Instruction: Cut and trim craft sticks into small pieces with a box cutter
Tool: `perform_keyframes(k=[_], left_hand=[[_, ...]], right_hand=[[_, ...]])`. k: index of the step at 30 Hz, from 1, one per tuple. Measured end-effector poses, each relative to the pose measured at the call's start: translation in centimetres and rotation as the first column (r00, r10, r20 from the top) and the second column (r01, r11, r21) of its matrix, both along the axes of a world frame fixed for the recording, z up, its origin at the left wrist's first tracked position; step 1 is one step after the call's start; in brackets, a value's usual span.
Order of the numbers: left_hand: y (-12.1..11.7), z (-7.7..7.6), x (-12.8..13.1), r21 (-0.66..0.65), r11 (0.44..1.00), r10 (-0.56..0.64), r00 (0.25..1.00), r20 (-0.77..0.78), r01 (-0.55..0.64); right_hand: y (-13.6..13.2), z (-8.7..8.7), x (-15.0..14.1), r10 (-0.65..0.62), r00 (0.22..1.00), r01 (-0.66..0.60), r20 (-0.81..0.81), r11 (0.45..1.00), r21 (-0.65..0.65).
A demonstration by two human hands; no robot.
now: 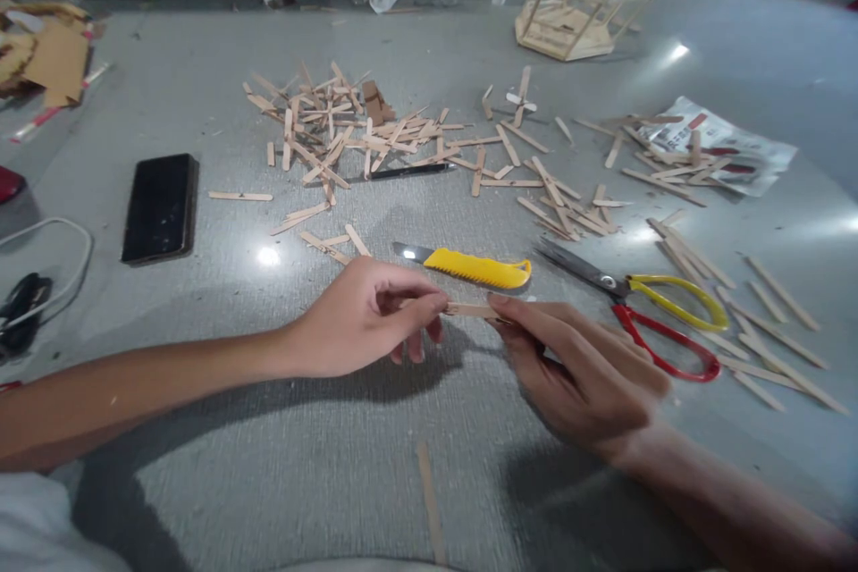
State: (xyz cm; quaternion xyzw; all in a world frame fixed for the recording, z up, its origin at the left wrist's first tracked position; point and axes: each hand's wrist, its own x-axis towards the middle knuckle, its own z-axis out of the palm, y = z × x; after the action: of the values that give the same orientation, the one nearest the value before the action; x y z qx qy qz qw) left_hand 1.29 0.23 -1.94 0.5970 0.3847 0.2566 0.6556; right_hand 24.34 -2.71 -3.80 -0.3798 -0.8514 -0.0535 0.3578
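Observation:
Between my two hands a short wooden craft stick (469,310) is held level above the grey table. My left hand (372,317) pinches its left end between thumb and forefinger, which hide that end. The fingertips of my right hand (576,366) close on the other end. Just beyond my hands lies a yellow utility knife (477,267), its blade out to the left. A pair of scissors (626,288) with one yellow and one red handle rests beside my right hand, blades slightly apart. Nearer to me, a single craft stick (430,500) lies on the table.
A loose pile of craft sticks (328,121) spreads across the middle, with a black pen (412,171) at its front. More sticks lie right, some on a silver packet (757,152). A stick frame (569,40) stands behind. Left are a phone (159,207) and white cable (84,259).

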Motion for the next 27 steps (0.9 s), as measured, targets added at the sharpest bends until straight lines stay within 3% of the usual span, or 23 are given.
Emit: perform_keyframes(k=[4, 7, 11, 15, 20, 27], left_hand=[[0.0, 0.3, 0.1, -0.017, 1.000, -0.014, 1.000, -0.004, 0.014], [0.5, 0.0, 0.0, 0.011, 0.999, -0.052, 0.994, -0.094, 0.053], [1.7, -1.0, -0.7, 0.058, 0.985, -0.142, 0.948, -0.284, 0.164], [2.3, -1.9, -1.0, 0.108, 0.965, -0.192, 0.922, -0.335, 0.240], [2.2, -1.9, -0.7, 0.191, 0.950, -0.168, 0.918, -0.359, 0.248], [2.1, -1.8, -0.5, 0.260, 0.931, -0.145, 0.913, -0.381, 0.256]], right_hand=[[-0.1, -0.1, 0.0, -0.038, 0.999, 0.037, -0.026, 0.999, -0.026], [0.2, -0.6, 0.1, -0.068, 0.998, 0.067, -0.003, 0.997, -0.037], [0.6, -1.9, 0.1, -0.045, 0.982, 0.056, 0.184, 0.997, -0.056], [0.6, -2.6, -0.2, 0.048, 0.942, -0.031, 0.333, 0.998, -0.058], [0.4, -2.2, -1.0, 0.011, 0.890, -0.041, 0.455, 0.998, 0.056], [0.4, -2.0, -1.3, 0.011, 0.877, -0.036, 0.481, 0.998, 0.042]])
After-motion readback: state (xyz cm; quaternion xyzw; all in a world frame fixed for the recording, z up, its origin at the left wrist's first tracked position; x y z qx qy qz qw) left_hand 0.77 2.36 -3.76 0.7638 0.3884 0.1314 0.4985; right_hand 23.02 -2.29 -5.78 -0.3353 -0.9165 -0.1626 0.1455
